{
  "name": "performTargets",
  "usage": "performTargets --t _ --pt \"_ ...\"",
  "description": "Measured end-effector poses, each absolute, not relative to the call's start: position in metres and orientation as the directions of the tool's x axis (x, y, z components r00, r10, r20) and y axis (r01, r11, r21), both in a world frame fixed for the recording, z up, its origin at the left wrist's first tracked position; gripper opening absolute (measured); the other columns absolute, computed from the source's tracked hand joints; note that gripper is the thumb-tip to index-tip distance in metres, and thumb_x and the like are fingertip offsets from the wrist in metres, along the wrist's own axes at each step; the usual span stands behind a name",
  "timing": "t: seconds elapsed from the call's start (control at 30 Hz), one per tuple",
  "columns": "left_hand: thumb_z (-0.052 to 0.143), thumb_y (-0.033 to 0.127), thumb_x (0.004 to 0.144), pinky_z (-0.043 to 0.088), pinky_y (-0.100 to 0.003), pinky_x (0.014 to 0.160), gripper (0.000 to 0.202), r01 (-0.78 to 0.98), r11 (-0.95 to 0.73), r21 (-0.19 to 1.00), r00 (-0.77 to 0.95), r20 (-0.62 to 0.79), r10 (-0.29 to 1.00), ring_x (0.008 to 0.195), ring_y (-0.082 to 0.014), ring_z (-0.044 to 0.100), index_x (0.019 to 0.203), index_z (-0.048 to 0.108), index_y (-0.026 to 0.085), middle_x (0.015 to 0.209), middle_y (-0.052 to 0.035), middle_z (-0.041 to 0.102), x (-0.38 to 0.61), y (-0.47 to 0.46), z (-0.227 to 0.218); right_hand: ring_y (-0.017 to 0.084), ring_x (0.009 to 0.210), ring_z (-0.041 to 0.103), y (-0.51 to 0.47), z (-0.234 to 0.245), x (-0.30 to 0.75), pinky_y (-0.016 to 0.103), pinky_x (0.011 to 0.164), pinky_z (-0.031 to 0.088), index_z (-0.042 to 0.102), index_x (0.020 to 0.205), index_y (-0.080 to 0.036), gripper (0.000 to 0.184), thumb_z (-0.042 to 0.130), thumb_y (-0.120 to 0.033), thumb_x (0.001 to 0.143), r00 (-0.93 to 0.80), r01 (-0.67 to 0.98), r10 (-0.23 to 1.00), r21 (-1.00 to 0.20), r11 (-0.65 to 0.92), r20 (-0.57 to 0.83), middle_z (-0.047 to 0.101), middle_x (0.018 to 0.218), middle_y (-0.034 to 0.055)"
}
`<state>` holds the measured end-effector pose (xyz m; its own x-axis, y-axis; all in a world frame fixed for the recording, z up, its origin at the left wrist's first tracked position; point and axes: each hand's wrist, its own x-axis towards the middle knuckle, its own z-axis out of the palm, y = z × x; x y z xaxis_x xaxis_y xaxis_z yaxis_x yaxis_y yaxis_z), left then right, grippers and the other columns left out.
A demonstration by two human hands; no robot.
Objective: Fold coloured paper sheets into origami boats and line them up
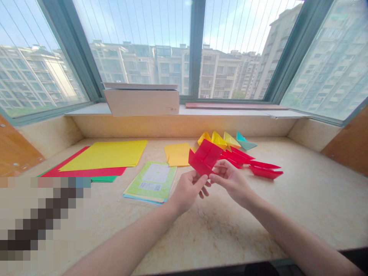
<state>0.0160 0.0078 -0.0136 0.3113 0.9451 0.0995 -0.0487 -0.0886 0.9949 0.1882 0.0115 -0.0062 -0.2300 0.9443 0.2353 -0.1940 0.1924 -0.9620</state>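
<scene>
A partly folded sheet of red paper (206, 155) is held up above the counter, its flaps and crease lines showing. My left hand (189, 189) pinches its lower edge between thumb and fingers. From the other side, my right hand (230, 180) grips the lower right corner, thumb in front. Behind the right hand lie several red folded paper boats (266, 168), partly covered by that hand and the held paper. Farther back stand yellow paper boats (219, 140) and one teal paper boat (245, 142).
Large yellow sheets (106, 155) lie over red and green ones at the left. A clear packet of coloured paper (152, 178) and small orange-yellow sheets (176, 154) sit nearer the middle. A white box (140, 101) stands on the window ledge. The lower left is pixelated.
</scene>
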Motion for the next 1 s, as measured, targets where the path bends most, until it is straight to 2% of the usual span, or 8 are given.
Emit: performTargets --t 0.1,0.2,0.3,0.4,0.5,0.67,0.87,1.0 --pt "0.064 0.045 0.086 0.048 -0.023 0.046 0.034 -0.073 -0.087 0.994 0.288 0.105 0.952 0.053 -0.0135 0.064 0.094 0.066 0.012 0.081 -0.0062 0.069 0.015 0.008 -0.011 0.016 0.073 0.066 0.012 -0.007 0.189 0.031 0.068 0.054 0.052 0.090 -0.023 0.038 0.083 -0.037 0.075 -0.220 -0.159 0.942 -0.962 0.223 0.254 0.066 0.079 -0.0015" --pt "0.071 0.044 0.082 0.052 -0.026 0.051 0.035 -0.161 -0.082 0.984 0.224 0.117 0.968 0.064 -0.0175 0.067 0.096 0.069 0.012 0.083 -0.0084 0.072 0.014 0.010 -0.008 0.015 0.070 0.064 0.012 -0.008 0.191 0.028 0.063 0.051 0.050 0.090 -0.023 0.040 0.084 -0.036 0.073 -0.208 -0.093 0.946 -0.968 0.234 0.249 0.063 0.077 -0.0028" --pt "0.075 0.040 0.079 0.056 -0.028 0.062 0.030 -0.244 -0.069 0.967 0.175 0.114 0.978 0.074 -0.0197 0.069 0.090 0.074 0.012 0.083 -0.0099 0.075 0.012 0.013 -0.006 0.014 0.065 0.061 0.013 -0.009 0.193 0.026 0.059 0.047 0.053 0.103 -0.023 0.041 0.081 -0.035 0.077 -0.225 -0.048 0.942 -0.968 0.245 0.249 0.063 0.073 -0.0039" --pt "0.076 0.039 0.078 0.056 -0.029 0.066 0.029 -0.271 -0.049 0.961 0.152 0.093 0.984 0.075 -0.0204 0.070 0.088 0.077 0.012 0.086 -0.0108 0.077 0.011 0.014 -0.006 0.014 0.063 0.059 0.015 -0.010 0.195 0.027 0.058 0.046 0.054 0.122 -0.021 0.048 0.076 -0.035 0.082 -0.249 -0.002 0.933 -0.963 0.268 0.260 0.060 0.068 -0.0046" --pt "0.078 0.041 0.078 0.058 -0.032 0.071 0.033 -0.274 -0.028 0.961 0.140 0.068 0.988 0.080 -0.0238 0.073 0.091 0.078 0.011 0.089 -0.0128 0.078 0.012 0.013 -0.005 0.015 0.065 0.058 0.017 -0.012 0.194 0.028 0.058 0.046 0.057 0.128 -0.021 0.051 0.074 -0.038 0.083 -0.219 0.016 0.937 -0.959 0.282 0.272 0.058 0.068 -0.0038" --pt "0.078 0.040 0.078 0.059 -0.036 0.086 0.037 -0.382 0.005 0.924 0.140 0.052 0.989 0.096 -0.0263 0.073 0.101 0.076 0.010 0.104 -0.0139 0.077 0.017 0.008 -0.003 0.017 0.072 0.061 0.018 -0.010 0.193 0.032 0.068 0.050 0.059 0.124 -0.021 0.052 0.075 -0.045 0.081 -0.078 -0.041 0.964 -0.967 0.252 0.254 0.067 0.080 0.0009" --pt "0.082 0.036 0.075 0.057 -0.037 0.094 0.035 -0.509 -0.014 0.861 0.035 0.037 0.999 0.096 -0.0230 0.073 0.098 0.074 0.012 0.102 -0.0104 0.077 0.021 0.010 -0.009 0.016 0.069 0.059 0.016 -0.008 0.189 0.031 0.065 0.048 0.071 0.097 -0.018 0.034 0.074 -0.048 0.080 -0.248 -0.004 0.945 -0.976 0.218 0.213 0.070 0.083 0.0042" --pt "0.081 0.036 0.077 0.057 -0.037 0.094 0.033 -0.486 0.003 0.874 0.077 0.039 0.996 0.098 -0.0236 0.073 0.101 0.074 0.014 0.106 -0.0102 0.076 0.022 0.009 -0.010 0.015 0.063 0.058 0.017 -0.010 0.188 0.029 0.060 0.046 0.071 0.081 -0.018 0.031 0.074 -0.049 0.080 -0.161 0.044 0.960 -0.971 0.237 0.227 0.069 0.073 0.0027"
